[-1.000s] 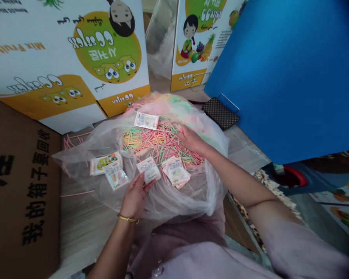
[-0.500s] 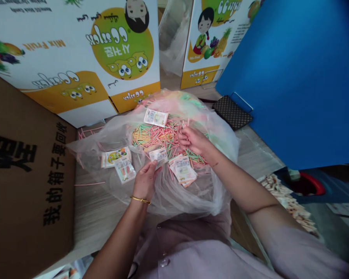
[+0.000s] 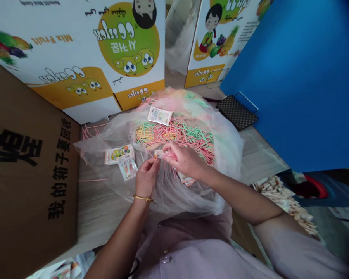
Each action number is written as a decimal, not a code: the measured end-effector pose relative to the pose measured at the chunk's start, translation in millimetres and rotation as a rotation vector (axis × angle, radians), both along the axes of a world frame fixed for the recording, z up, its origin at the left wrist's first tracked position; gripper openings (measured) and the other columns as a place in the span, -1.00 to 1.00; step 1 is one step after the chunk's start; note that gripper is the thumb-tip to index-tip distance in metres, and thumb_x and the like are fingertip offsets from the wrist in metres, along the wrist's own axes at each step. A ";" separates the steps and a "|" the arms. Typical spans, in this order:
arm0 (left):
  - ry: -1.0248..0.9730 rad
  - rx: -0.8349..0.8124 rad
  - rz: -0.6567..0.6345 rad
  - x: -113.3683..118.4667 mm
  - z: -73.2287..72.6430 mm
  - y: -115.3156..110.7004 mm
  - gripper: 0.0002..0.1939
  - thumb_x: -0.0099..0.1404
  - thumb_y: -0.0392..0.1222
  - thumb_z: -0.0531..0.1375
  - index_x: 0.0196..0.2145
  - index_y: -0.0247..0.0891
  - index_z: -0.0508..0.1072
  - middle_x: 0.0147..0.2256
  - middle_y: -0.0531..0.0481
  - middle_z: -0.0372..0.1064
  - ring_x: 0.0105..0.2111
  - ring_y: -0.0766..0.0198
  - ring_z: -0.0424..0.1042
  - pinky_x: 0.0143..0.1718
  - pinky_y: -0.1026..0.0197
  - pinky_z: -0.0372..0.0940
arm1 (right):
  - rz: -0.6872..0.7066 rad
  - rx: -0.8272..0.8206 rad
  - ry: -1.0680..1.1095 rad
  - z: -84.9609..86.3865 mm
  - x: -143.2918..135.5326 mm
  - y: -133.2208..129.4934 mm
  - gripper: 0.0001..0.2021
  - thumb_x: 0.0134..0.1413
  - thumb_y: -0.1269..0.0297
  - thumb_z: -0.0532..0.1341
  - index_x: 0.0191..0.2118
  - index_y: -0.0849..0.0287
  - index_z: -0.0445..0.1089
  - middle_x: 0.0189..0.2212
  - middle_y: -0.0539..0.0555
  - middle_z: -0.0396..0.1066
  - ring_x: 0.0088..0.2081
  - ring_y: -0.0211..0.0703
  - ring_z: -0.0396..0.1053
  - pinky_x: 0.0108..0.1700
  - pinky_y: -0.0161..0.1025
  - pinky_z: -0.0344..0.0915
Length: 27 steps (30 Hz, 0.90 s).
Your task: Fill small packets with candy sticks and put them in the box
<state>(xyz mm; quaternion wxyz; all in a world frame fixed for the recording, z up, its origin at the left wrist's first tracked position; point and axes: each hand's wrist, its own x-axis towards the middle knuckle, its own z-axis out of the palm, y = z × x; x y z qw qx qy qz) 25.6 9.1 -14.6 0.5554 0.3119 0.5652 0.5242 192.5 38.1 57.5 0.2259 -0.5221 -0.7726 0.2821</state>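
Observation:
My left hand [image 3: 147, 174] pinches a small printed packet [image 3: 158, 154] over the front of a clear plastic bag [image 3: 174, 197]. Right against that packet, my right hand [image 3: 182, 158] has its fingers closed on a few pink sticks [image 3: 169, 155]. Behind both hands, the open bag holds a heap of pink, green and yellow sticks [image 3: 192, 135]. One packet [image 3: 159, 116] lies at the back of the heap. Two overlapping packets [image 3: 127, 167] rest on the plastic to the left. Another packet [image 3: 187, 179] is partly hidden under my right hand.
Printed white and yellow cartons [image 3: 84, 58] stand behind the bag, and a brown carton [image 3: 31, 155] is at the left. A blue panel [image 3: 302, 85] rises at the right, beside a checkered pouch [image 3: 237, 112]. Loose pink sticks [image 3: 93, 180] lie on the table [image 3: 95, 209].
My right hand has moved from the heap toward the lower left, bringing pink sticks to the packet in my left hand. The whole view has shifted slightly.

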 end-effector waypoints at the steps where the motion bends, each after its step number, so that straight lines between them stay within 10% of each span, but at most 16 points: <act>1: 0.012 0.009 -0.023 0.1 1.5 -0.9 -0.59 -0.03 0.16 0.47 -0.39 -0.22 0.59 -0.42 0.07 0.50 -0.37 0.29 0.42 -0.19 0.22 0.33 | 0.010 -0.001 -0.074 -2.5 -2.1 0.4 -0.80 0.35 0.09 0.17 -0.04 0.05 0.36 -0.32 0.03 0.49 -0.34 -0.12 0.41 -0.28 -0.26 0.12; 5: 0.012 0.001 -0.090 -0.4 8.2 -6.6 -0.59 0.04 0.14 0.45 -0.27 -0.22 0.65 -0.30 0.01 0.58 -0.27 0.22 0.48 -0.07 0.17 0.34 | 0.029 -0.043 -0.085 -15.8 1.1 9.1 -0.81 0.37 0.11 0.14 -0.20 0.09 0.39 -0.41 0.03 0.45 -0.35 -0.12 0.40 -0.29 -0.25 0.14; 14: 0.055 -0.026 -0.076 -2.1 0.4 -14.9 -0.61 0.11 0.09 0.42 -0.17 -0.17 0.68 -0.13 -0.08 0.64 -0.11 0.14 0.55 0.08 0.08 0.35 | -0.121 -0.432 1.051 6.4 4.6 32.3 -0.56 0.18 -0.23 0.24 -0.36 0.05 0.21 -0.64 -0.21 -0.05 -0.65 -0.33 -0.10 -0.49 -0.29 0.26; 27: 0.117 0.021 -0.102 -1.3 2.1 -17.9 -0.66 0.19 0.06 0.37 -0.14 -0.14 0.68 -0.11 -0.06 0.65 -0.05 0.10 0.57 0.14 0.04 0.35 | -0.254 -0.222 0.989 -12.1 -30.4 15.5 -0.39 0.35 -0.32 -0.09 -0.54 0.07 0.02 -0.65 -0.06 0.05 -0.58 -0.26 0.10 -0.41 -0.25 0.22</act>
